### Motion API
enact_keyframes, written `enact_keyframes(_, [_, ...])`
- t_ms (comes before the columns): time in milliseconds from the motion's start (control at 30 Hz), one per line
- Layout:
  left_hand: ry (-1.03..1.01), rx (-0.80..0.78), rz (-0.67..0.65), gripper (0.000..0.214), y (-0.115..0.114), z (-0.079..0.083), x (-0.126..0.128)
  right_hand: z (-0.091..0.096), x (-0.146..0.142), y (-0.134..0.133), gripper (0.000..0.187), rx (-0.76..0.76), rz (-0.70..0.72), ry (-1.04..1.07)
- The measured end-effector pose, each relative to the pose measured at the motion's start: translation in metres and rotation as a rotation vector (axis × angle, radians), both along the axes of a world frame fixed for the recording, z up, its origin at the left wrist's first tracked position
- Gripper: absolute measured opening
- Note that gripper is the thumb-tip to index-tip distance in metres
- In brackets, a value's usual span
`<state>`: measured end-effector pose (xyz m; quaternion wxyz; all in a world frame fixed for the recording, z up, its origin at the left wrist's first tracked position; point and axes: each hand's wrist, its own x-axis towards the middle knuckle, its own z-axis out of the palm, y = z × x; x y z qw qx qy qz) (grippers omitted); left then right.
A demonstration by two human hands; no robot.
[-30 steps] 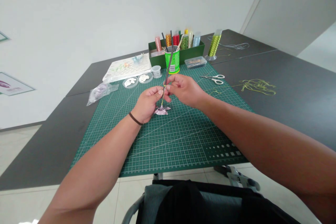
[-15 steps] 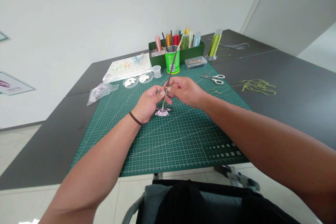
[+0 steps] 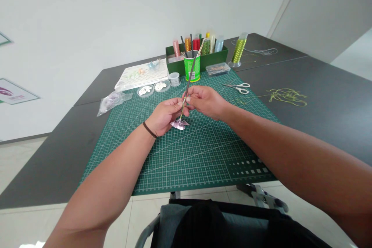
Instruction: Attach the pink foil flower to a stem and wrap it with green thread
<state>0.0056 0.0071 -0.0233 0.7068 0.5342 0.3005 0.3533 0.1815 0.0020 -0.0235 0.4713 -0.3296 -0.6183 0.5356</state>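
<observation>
1. The left hand (image 3: 163, 117) pinches a dark stem (image 3: 191, 75) between thumb and fingers; the right hand (image 3: 207, 102) pinches the same stem just above, where yellow-green thread shows.
2. Right below the fingers, a pale purple flower (image 3: 179, 124) hangs head down at the stem's lower end.
3. Beneath and around the fingers spreads a green cutting mat (image 3: 186, 162), printed with a white grid, on a dark table (image 3: 55, 143).
4. Beyond the fingers stand a bright green can (image 3: 197, 71) and, behind it, a dark green box (image 3: 215, 59) of coloured thread spools.
5. To the fingers' left lie two clear dishes (image 3: 145, 91) of white pieces and, farther out, a plastic bag (image 3: 112, 102).
6. To their right rest scissors (image 3: 244, 85) and, well apart, a loose yellow-green tangle of thread (image 3: 287, 97).
7. Far past the fingers rises a pale wall (image 3: 101, 15); a framed picture (image 3: 17, 93) hangs far left.
8. Light floor tiles (image 3: 142, 213) show below the mat's near edge.
</observation>
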Motion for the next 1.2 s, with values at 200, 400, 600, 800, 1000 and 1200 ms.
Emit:
enact_keyframes(200, [0.009,-0.011,-0.003,0.017,0.001,0.001,-0.002,-0.003,0.001,0.0,0.007,0.029,0.048,0.026])
enact_keyframes(400, [0.05,0.056,-0.011,0.015,0.0,0.004,-0.002,-0.005,0.002,0.003,0.016,0.068,0.07,-0.002])
enact_keyframes(600, [0.17,0.214,0.112,0.017,0.001,0.005,-0.001,0.002,0.002,-0.001,0.012,0.088,-0.045,-0.127])
enact_keyframes(800, [0.322,0.353,0.258,0.033,0.002,0.0,0.0,0.01,0.001,-0.004,0.018,0.104,-0.196,-0.246])
enact_keyframes(1000, [0.441,0.488,0.336,0.038,0.001,-0.006,0.0,0.01,-0.002,-0.004,0.017,0.072,-0.261,-0.292])
enact_keyframes(1200, [0.466,0.543,0.418,0.027,-0.001,-0.005,0.0,0.003,-0.002,0.0,0.018,0.135,-0.323,-0.33])
